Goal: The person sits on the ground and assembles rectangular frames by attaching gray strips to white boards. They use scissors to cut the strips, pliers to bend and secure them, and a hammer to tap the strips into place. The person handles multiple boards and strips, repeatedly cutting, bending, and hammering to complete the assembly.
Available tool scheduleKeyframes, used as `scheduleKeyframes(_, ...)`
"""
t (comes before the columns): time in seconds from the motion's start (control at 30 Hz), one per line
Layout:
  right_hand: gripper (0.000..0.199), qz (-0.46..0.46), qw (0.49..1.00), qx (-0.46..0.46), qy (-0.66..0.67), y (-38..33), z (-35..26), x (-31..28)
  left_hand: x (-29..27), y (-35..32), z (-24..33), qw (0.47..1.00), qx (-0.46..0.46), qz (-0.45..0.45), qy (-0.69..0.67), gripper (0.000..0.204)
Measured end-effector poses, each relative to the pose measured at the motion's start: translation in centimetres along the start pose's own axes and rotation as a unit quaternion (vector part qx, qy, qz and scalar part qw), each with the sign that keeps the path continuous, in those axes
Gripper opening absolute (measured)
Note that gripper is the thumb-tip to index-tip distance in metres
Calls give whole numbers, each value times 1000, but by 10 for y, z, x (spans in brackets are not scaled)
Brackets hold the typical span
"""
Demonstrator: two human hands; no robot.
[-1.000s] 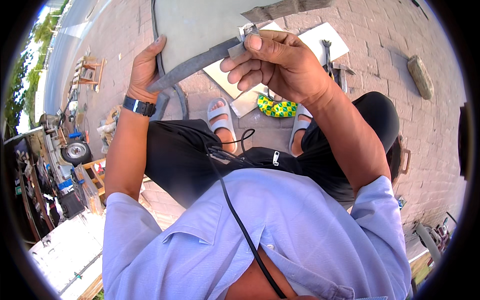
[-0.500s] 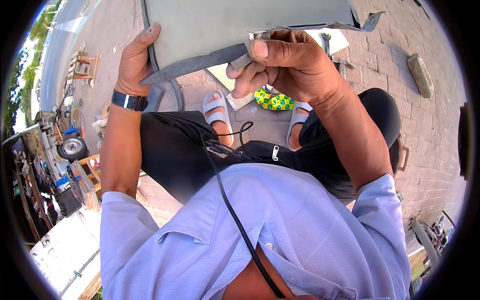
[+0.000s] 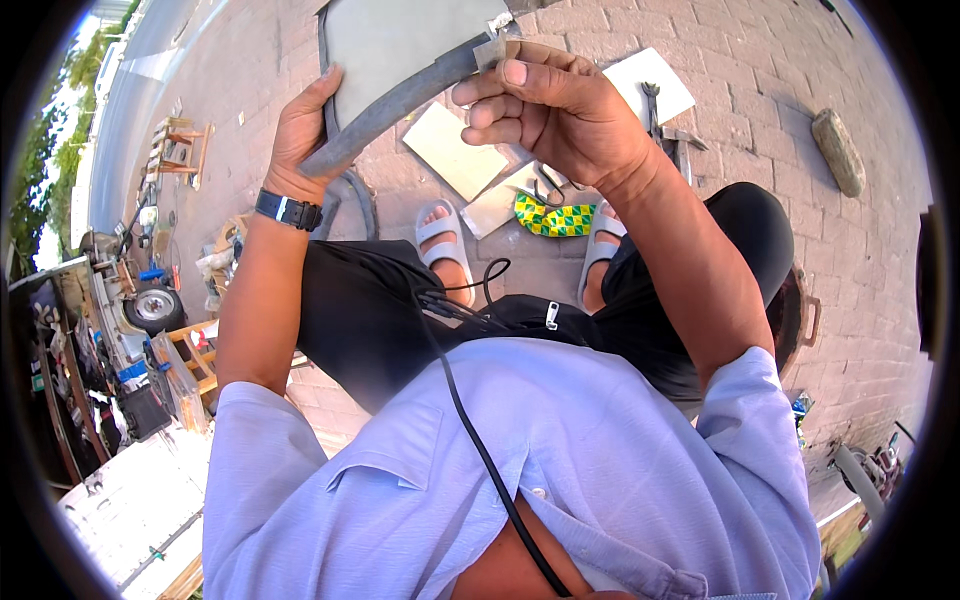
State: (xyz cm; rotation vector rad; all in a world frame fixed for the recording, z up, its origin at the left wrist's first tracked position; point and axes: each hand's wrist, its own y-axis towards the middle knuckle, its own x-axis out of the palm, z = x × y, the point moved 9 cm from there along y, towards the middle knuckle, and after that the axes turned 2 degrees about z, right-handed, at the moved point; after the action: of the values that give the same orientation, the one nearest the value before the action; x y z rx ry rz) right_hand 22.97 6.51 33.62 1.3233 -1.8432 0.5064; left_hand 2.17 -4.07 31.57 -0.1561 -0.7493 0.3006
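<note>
The grey rubber strip (image 3: pixel 395 105) runs slantwise along the edge of the grey sheet-metal panel (image 3: pixel 400 45), its long axis rising from lower left to upper right. The left hand (image 3: pixel 305 130) grips the lower end against the panel; the right hand (image 3: pixel 555 110) has its fingers (image 3: pixel 500 85) pinched on the upper end.

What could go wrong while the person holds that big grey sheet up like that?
The right hand pinches only a small corner of the grey sheet, so it might slip. The left hand grips the sheet's rubber-lined edge; a bare metal edge could cut fingers. Dropped, it could land on the sandalled feet below.
</note>
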Motion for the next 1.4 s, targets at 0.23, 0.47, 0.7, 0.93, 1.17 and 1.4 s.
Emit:
scheduleKeyframes(0.23, 36, 49, 993, -50, -100, -3, -13, -1, -3, 4, -14, 996, -6, 73, -57, 30)
scheduleKeyframes(0.47, 38, 101, 987, -32, -117, -2, -9, -9, -25, -1, -35, 984, -38, 69, -161, 33)
scheduleKeyframes(0.7, 34, 132, 982, -3, -138, -3, 1, -35, -26, -6, -97, 935, -52, 128, -326, 32)
scheduleKeyframes(0.93, 48, 214, 928, 35, -303, -15, 27, -76, -46, 1, -194, 900, -54, 171, -397, 30)
scheduleKeyframes(1.17, 43, 311, 818, 171, -453, -43, 85, -131, -52, 6, -305, 867, -142, 232, -416, 28)
scheduleKeyframes(1.4, 36, 353, 729, 244, -534, -36, 120, -188, -58, 1, -342, 835, -179, 229, -467, 28)
